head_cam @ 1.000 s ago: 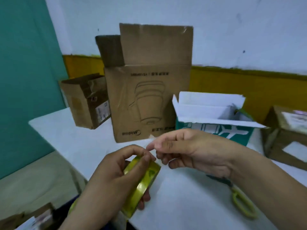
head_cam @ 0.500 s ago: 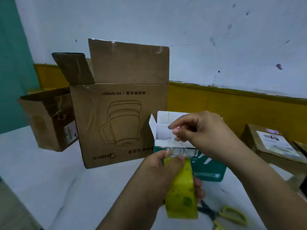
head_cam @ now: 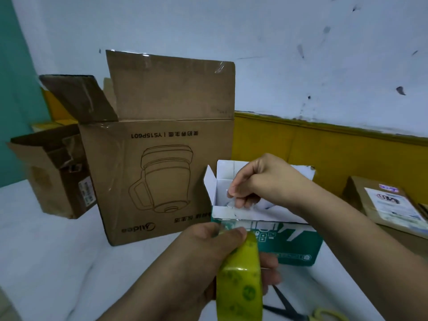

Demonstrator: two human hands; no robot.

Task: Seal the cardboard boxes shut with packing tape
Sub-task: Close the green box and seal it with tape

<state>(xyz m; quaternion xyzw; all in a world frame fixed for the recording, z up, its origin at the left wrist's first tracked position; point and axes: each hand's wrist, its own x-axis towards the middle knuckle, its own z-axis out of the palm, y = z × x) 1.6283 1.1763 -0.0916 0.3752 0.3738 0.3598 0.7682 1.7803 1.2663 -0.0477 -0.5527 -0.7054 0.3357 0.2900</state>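
Our left hand (head_cam: 208, 258) has its grip clamped round the yellow tape roll (head_cam: 240, 281) to brace it. Our right hand (head_cam: 261, 181) pinches the clear tape strip (head_cam: 229, 216), drawn taut upward in front of the open green-and-white carton (head_cam: 298, 246) on the table (head_cam: 58, 251). The scissors (head_cam: 287, 309) lie near, probably for cutting.

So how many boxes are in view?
4: small brown box far left, tall brown box centre, green-and-white box beside it, labelled parcel right. More may lie off-frame.
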